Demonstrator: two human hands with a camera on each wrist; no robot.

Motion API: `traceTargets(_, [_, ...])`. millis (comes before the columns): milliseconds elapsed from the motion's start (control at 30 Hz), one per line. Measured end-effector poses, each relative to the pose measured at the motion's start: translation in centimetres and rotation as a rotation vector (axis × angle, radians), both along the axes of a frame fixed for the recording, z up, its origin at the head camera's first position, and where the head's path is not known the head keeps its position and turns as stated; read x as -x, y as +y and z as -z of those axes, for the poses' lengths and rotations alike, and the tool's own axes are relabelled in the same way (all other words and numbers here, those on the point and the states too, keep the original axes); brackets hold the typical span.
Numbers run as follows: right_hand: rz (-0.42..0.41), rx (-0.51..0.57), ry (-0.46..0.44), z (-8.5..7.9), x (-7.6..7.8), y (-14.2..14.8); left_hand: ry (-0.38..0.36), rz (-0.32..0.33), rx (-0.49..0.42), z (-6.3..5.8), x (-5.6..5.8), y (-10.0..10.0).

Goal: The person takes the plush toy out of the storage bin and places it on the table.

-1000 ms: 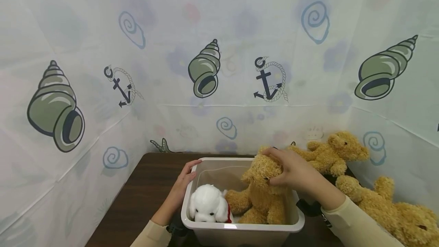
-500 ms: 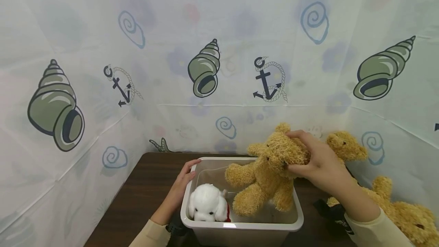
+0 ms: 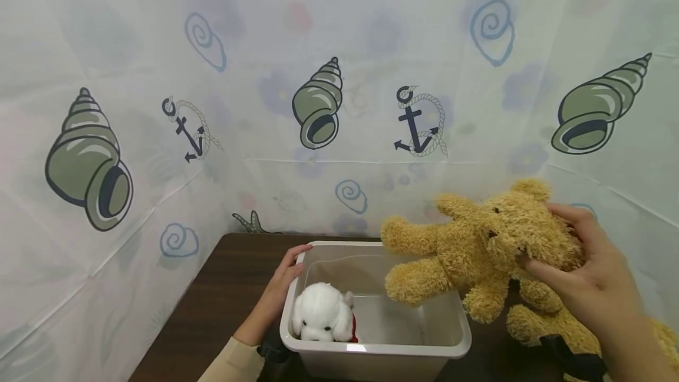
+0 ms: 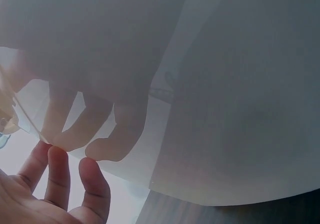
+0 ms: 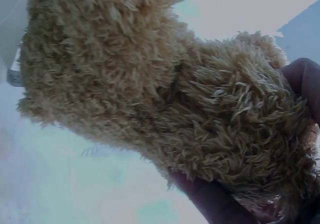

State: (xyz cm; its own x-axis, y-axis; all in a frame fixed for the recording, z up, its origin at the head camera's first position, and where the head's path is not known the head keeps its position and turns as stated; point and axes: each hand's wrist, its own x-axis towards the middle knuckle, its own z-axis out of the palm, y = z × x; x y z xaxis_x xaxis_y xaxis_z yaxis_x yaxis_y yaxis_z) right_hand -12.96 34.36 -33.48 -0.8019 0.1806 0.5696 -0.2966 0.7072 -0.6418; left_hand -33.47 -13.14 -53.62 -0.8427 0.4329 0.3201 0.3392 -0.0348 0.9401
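My right hand (image 3: 599,276) grips a shaggy golden teddy bear (image 3: 461,246) by its head, with thumb and fingers on opposite sides. The bear lies almost sideways in the air, its legs reaching back over the bin's right side. In the right wrist view, the bear's fur (image 5: 225,114) fills most of the picture between thumb and fingers. My left hand (image 3: 278,287) rests against the left side of a pale plastic bin (image 3: 376,348); in the left wrist view its fingertips (image 4: 92,171) touch the glossy wall. A white plush dog (image 3: 320,314) with a bit of red sits inside, at the left.
Another golden teddy bear (image 3: 562,332) lies right of the bin, partly hidden behind my right hand and wrist. The bin stands on a dark wooden table (image 3: 223,293). A white cloth (image 3: 254,75) printed with shells and anchors surrounds the table.
My right hand has lifted the teddy bear out of the bin and carried it right, tipping it sideways. The left hand and the white plush dog have stayed put.
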Motion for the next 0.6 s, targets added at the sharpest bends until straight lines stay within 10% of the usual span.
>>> traceTargets(300, [0.169, 0.167, -0.090, 2.5, -2.0, 2.4, 0.020, 0.002, 0.018, 0.0, 0.0, -0.2])
traceTargets(600, [0.299, 0.173, 0.097, 5.7, -3.6, 6.3, -0.001, 0.007, -0.016, -0.2, -0.1, 0.0])
